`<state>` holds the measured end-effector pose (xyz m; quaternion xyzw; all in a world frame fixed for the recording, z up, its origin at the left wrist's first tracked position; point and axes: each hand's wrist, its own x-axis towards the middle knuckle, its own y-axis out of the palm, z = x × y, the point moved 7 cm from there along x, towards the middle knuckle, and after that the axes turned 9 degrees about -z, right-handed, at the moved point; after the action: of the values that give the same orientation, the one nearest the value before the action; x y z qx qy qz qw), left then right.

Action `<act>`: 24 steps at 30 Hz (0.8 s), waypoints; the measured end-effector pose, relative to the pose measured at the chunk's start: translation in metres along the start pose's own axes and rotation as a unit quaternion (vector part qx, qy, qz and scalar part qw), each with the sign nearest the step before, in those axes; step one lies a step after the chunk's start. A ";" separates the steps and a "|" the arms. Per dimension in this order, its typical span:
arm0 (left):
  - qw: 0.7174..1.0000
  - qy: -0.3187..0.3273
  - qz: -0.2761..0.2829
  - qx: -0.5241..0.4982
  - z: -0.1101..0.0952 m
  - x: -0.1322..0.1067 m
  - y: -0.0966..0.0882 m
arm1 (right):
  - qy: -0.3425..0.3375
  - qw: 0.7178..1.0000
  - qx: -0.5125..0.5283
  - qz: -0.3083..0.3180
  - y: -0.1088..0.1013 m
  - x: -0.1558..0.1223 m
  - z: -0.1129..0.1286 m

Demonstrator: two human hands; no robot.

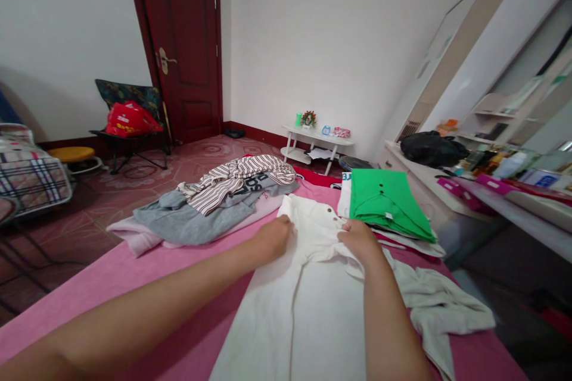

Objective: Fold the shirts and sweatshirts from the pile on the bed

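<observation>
Both forearms reach in from the bottom edge to a white shirt (308, 309) spread flat, collar away from the camera, on a pink-covered bed (134, 274). Left hand (273, 237) rests curled on the shirt beside the collar; its fingers are tucked under, so I cannot tell whether it grips or only presses. Right hand (360, 239) is closed on a fold of the shirt beside the buttons. A crumpled pale garment (442, 303) lies just right of the shirt, and a folded green shirt (384, 202) sits on a stack beyond the right hand. Further left on the bed lies a heap: a striped top (236, 181) over a grey garment (187, 220) and a pale pink one (138, 238).

Beyond the bed is a patterned red floor (201, 155), a dark red door (183, 41), a chair (129, 95) carrying a red bag (129, 119), and a small white table (317, 140) against the wall. A dresser (415, 172) on the right holds a black bag (429, 149); the clutter past it is too blurred to name. The shirt's hem and both elbows are cut off by the frame
</observation>
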<state>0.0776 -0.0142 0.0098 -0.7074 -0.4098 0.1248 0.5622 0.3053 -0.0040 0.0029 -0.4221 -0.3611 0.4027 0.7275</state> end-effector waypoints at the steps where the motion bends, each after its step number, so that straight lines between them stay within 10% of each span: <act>1: 1.000 -0.005 -0.018 0.014 0.012 0.012 0.003 | -0.001 1.000 0.001 0.007 0.000 0.001 -0.003; 7: 0.996 -0.028 -0.057 0.070 0.052 0.048 0.034 | -0.012 0.999 0.009 0.038 -0.001 0.004 -0.009; 16: 0.985 -0.102 -0.094 0.101 0.059 0.056 0.063 | -0.019 0.998 0.034 -0.050 -0.049 -0.007 0.008; 24: 0.995 0.063 -0.056 0.045 0.033 0.046 0.056 | -0.108 0.991 0.015 0.077 -0.037 -0.017 0.007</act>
<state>0.1102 0.0399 -0.0380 -0.6639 -0.4066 0.0665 0.6241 0.3025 -0.0291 0.0357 -0.3918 -0.3985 0.5061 0.6569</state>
